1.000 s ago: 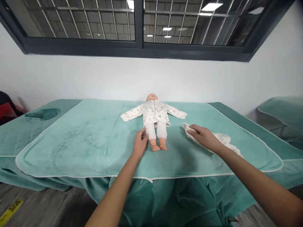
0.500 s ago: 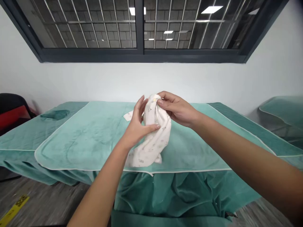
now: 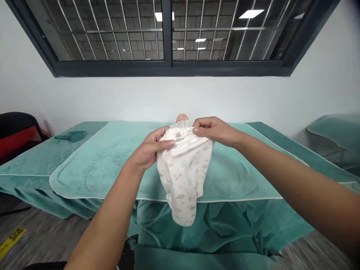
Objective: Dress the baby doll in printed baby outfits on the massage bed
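Observation:
A pair of white baby pants [image 3: 184, 176] with a small animal print hangs from my two hands above the front edge of the bed. My left hand [image 3: 150, 148] pinches the gathered waistband at its left side, thumb in front. At the upper right of the waistband, my right hand [image 3: 216, 130] grips the cloth between thumb and fingers. Directly behind lies what looks like a baby doll [image 3: 182, 117]. The top of its head and some pale clothing show; the pants and my hands hide the remainder.
A light green plush cover [image 3: 107, 161] with white piping lies over the darker green bed [image 3: 25, 163]. A face hole [image 3: 70, 136] is at the bed's left. A red and black chair [image 3: 19, 135] stands far left; a wall and barred window [image 3: 168, 69] rise behind.
The pants, bunched and twisted before, now hang spread out with the waistband on top. My left hand has moved left and down to the waistband edge. The doll's head has come into view behind.

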### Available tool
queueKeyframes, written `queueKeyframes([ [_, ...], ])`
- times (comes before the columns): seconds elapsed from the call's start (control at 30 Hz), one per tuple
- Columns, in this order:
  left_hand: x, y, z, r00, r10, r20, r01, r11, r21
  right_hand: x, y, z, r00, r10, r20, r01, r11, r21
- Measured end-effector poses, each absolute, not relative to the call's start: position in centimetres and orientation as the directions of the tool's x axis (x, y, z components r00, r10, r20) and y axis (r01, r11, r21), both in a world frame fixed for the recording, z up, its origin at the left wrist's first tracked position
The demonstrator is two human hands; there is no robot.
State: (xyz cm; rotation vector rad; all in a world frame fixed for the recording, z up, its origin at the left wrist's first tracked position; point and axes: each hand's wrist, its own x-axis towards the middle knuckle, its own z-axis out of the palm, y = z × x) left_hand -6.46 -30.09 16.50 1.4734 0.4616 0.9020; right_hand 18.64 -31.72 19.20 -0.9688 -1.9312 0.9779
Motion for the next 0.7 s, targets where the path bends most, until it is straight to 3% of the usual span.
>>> queueKeyframes([
  [0.1,-6.4,-30.4,16.8,0.712,0.680,0.174,-0.070,-0.179,0.981,19.0,-31.9,18.8,-0.379,0.858,0.346,0.146,0.425,-0.893],
  [0.17,-6.1,-30.7,17.0,0.729,0.665,0.160,-0.002,-0.232,0.973,19.1,-32.0,18.7,-0.364,0.863,0.349,0.147,0.423,-0.894],
  [0.33,-4.2,-31.3,17.0,0.521,0.787,0.330,-0.118,-0.316,0.941,18.2,-32.6,18.1,-0.555,0.813,0.175,0.420,0.456,-0.785],
  [0.47,-2.6,-31.3,16.0,0.397,0.874,0.279,-0.134,-0.246,0.960,17.7,-33.1,17.3,-0.629,0.777,0.027,0.501,0.432,-0.750],
  [0.6,-1.8,-31.3,15.0,0.343,0.915,0.213,-0.147,-0.172,0.974,18.4,-33.0,16.3,-0.538,0.838,0.092,0.351,0.322,-0.879],
  [0.7,-1.9,-31.6,14.1,0.564,0.817,0.118,-0.122,-0.059,0.991,18.8,-32.4,15.2,-0.396,0.901,0.175,0.106,0.234,-0.966],
])
